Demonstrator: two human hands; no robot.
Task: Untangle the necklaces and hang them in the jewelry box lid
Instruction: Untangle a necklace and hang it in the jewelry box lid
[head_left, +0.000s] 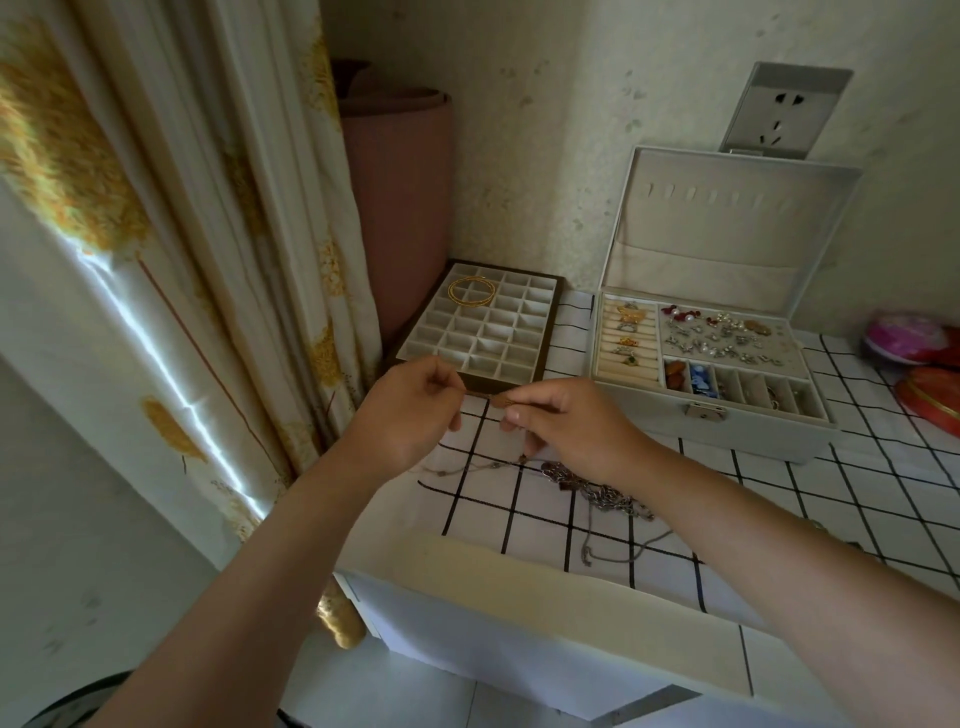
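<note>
Between the left hand (410, 410) and right hand (566, 421), both pinching, a thin chain (485, 397) is stretched taut, probably to work a knot free. Below the right hand lies the tangled necklace pile (597, 488); beyond it stands the open jewelry box lid (727, 208).

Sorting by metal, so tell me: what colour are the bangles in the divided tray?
Gold. The bangles show best in the head view.
</note>
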